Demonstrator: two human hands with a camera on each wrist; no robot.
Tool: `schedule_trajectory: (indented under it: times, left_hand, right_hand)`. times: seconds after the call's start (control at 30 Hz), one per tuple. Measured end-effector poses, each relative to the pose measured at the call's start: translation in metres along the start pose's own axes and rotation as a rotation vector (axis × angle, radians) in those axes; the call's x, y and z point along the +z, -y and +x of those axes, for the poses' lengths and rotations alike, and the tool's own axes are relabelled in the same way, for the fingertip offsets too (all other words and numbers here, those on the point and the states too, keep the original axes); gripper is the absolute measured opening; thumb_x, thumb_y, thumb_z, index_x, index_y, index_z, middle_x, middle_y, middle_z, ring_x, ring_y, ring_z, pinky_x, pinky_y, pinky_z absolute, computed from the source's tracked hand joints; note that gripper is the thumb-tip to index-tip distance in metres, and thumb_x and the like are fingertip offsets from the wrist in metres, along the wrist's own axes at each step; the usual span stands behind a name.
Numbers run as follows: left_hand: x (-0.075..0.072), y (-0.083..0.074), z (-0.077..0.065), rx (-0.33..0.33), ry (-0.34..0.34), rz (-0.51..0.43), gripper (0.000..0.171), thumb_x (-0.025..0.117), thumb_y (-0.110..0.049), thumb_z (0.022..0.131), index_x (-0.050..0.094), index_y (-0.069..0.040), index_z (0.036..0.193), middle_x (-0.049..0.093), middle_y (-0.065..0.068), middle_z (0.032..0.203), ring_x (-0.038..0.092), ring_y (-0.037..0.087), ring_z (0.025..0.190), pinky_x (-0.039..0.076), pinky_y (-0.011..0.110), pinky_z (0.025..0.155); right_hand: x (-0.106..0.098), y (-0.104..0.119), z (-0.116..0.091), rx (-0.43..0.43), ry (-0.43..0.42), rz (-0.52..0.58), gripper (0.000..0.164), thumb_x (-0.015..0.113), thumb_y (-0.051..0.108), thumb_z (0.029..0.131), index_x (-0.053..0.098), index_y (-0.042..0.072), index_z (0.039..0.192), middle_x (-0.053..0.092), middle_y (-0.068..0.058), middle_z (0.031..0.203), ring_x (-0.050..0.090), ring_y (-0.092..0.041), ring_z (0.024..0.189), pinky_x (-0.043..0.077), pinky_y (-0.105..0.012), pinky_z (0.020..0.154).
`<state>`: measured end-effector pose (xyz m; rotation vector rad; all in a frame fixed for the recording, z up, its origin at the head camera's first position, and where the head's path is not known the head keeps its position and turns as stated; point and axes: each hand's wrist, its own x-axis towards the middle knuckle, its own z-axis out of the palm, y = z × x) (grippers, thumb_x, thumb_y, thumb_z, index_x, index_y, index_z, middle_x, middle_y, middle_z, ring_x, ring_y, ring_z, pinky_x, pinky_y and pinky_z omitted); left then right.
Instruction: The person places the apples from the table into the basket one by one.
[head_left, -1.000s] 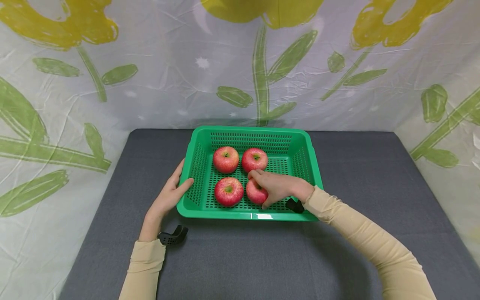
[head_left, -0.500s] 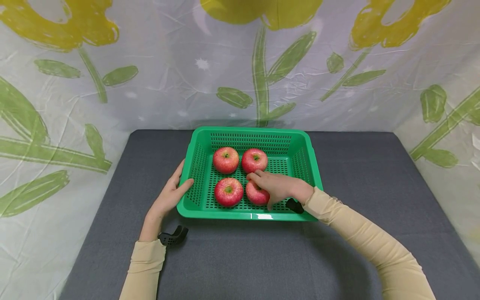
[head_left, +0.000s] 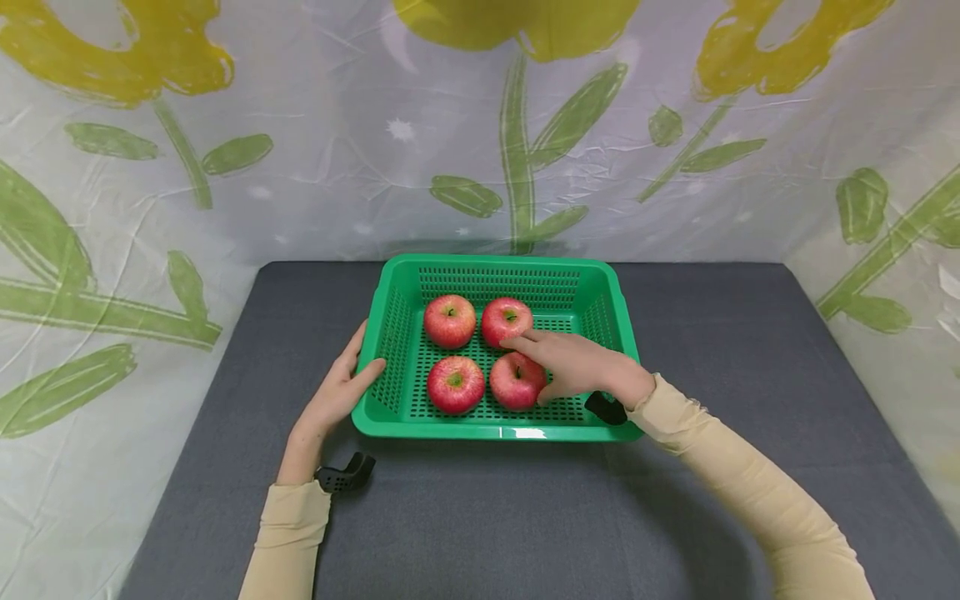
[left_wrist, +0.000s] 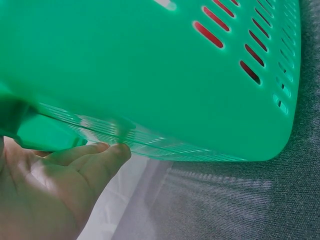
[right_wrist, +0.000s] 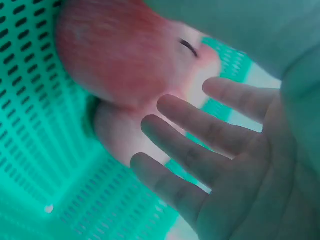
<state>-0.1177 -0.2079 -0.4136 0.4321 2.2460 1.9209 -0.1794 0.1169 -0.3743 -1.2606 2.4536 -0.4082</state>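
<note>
A green plastic basket (head_left: 491,431) with slotted walls holds several red apples, set in two rows. At its left end my left hand (head_left: 333,396) holds the rim, thumb over the top and fingers along the outside. The left wrist view shows the same hand (left_wrist: 55,185) under the basket's outer wall (left_wrist: 100,60). Inside the basket, my right hand (head_left: 573,362) hovers by the front right apple (head_left: 517,382), its fingertips near the back right apple (head_left: 507,322). Its fingers look straight and spread in the right wrist view, beside an apple (right_wrist: 110,55).
The front left apple (head_left: 456,385) and back left apple (head_left: 450,322) sit in the basket's left half. Dark grey cloth (head_left: 480,525) covers the table. A pale curtain (head_left: 337,167) with painted flowers hangs behind and at both sides.
My right hand has let go of the front right apple and drawn back to the right, fingers straightening. That apple now shows more fully. My left hand stays on the rim.
</note>
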Motion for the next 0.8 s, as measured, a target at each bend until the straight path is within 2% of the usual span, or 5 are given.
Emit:
schedule_trajectory:
  times: [0.23, 0.33, 0.47, 0.63, 0.8]
  left_hand:
    - [-0.003, 0.004, 0.001, 0.023, 0.014, 0.006, 0.062, 0.038, -0.002, 0.094, 0.001, -0.011, 0.143, 0.011, 0.016, 0.144, 0.032, 0.036, 0.118, 0.043, 0.024, 0.081]
    - [-0.004, 0.006, 0.001, 0.023, 0.019, 0.006, 0.063, 0.039, -0.002, 0.094, 0.001, -0.013, 0.143, 0.012, 0.017, 0.144, 0.034, 0.035, 0.117, 0.043, 0.024, 0.081]
    - [-0.003, 0.002, 0.001, 0.010, 0.010, 0.014, 0.062, 0.038, -0.003, 0.094, 0.001, -0.011, 0.143, 0.011, 0.016, 0.144, 0.031, 0.033, 0.119, 0.042, 0.023, 0.082]
    - [-0.004, 0.004, 0.000, -0.004, -0.004, 0.005, 0.061, 0.038, -0.004, 0.094, 0.002, -0.011, 0.143, 0.013, 0.016, 0.143, 0.036, 0.037, 0.113, 0.044, 0.026, 0.080]
    - [-0.010, 0.017, 0.000, 0.010, 0.001, 0.020, 0.061, 0.039, -0.007, 0.094, 0.003, -0.016, 0.143, 0.017, 0.015, 0.142, 0.041, 0.033, 0.110, 0.045, 0.027, 0.079]
  right_hand:
    - [-0.015, -0.005, -0.034, 0.022, -0.245, 0.050, 0.056, 0.065, 0.033, 0.080, 0.045, 0.009, 0.127, 0.053, -0.001, 0.117, 0.048, -0.013, 0.107, 0.041, -0.033, 0.086]
    - [-0.018, -0.008, -0.052, 0.041, -0.371, 0.094, 0.047, 0.062, 0.032, 0.082, 0.049, 0.010, 0.123, 0.055, 0.001, 0.111, 0.051, -0.011, 0.101, 0.042, -0.033, 0.083]
    - [-0.016, -0.011, -0.074, 0.081, -0.517, 0.143, 0.039, 0.063, 0.024, 0.083, 0.052, 0.009, 0.117, 0.055, 0.000, 0.112, 0.051, -0.013, 0.102, 0.043, -0.036, 0.082]
    - [-0.005, -0.016, -0.090, 0.100, -0.625, 0.150, 0.033, 0.064, 0.015, 0.082, 0.055, 0.008, 0.113, 0.056, -0.001, 0.110, 0.053, -0.016, 0.101, 0.044, -0.038, 0.078]
    - [0.008, -0.020, -0.097, 0.097, -0.692, 0.123, 0.034, 0.064, 0.012, 0.082, 0.055, 0.007, 0.114, 0.057, -0.003, 0.108, 0.053, -0.015, 0.100, 0.043, -0.031, 0.078]
